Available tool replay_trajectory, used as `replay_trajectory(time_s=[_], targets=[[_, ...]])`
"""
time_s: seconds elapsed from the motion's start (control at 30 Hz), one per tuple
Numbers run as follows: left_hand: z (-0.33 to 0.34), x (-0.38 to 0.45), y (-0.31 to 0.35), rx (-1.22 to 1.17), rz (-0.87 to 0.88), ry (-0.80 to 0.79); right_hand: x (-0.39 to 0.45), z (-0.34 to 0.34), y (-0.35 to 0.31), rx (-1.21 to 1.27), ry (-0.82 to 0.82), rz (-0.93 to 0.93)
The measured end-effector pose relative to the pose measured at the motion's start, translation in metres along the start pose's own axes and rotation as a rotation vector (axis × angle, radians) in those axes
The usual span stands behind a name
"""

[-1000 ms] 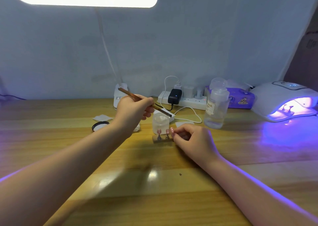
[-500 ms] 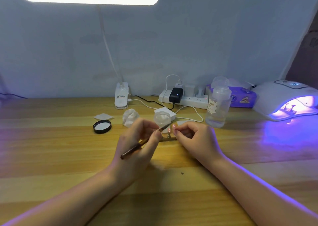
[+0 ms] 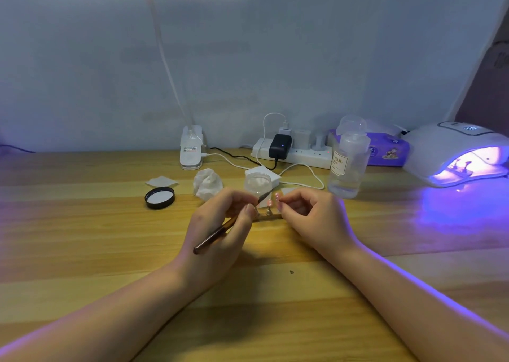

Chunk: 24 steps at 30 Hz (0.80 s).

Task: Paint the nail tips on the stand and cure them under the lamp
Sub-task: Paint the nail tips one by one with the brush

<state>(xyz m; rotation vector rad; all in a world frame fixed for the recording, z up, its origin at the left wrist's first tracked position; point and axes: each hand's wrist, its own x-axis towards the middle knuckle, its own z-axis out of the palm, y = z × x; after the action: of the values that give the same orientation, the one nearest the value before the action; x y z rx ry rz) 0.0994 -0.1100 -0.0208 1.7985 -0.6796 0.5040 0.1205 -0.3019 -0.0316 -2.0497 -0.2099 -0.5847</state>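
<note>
1. Nail tips (image 3: 270, 202) stand on a small stand (image 3: 268, 216) at the middle of the wooden table (image 3: 82, 237), between the two hands.
2. Far left on the table lies a black lid (image 3: 160, 197), with a crumpled white tissue (image 3: 207, 183) to its right.
3. The left hand (image 3: 220, 232) rests on the table with its fingers curled round a brown brush (image 3: 220, 231), held like a pen. The handle slants down to the left; the tip points up and right, just beside the nail tips.
4. A clear jar (image 3: 258, 183) sits just behind the stand.
5. The right hand (image 3: 311, 218) rests on the table with its fingers curled, thumb and forefinger pinching the right end of the stand.
6. A clear bottle (image 3: 347, 166) stands behind the right hand, and at far right a white curing lamp (image 3: 451, 149) glows purple.
7. A second ago the left hand was raised over the jar with the brush pointing the other way; half a second ago it had come down to the stand, and since then it has barely shifted. The right hand has stayed on the stand.
</note>
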Motion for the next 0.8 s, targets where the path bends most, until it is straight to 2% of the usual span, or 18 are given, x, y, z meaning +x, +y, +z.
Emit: replay_trajectory(time_s=[0.23, 0.8], targets=[[-0.0001, -0.0005, 0.0006, 0.066, 0.011, -0.012, -0.0003, -0.0012, -0.0040, -0.024, -0.013, -0.024], [0.0006, -0.0015, 0.0037, 0.038, 0.044, -0.013, -0.0006, -0.0022, -0.0051, -0.006, -0.011, -0.063]])
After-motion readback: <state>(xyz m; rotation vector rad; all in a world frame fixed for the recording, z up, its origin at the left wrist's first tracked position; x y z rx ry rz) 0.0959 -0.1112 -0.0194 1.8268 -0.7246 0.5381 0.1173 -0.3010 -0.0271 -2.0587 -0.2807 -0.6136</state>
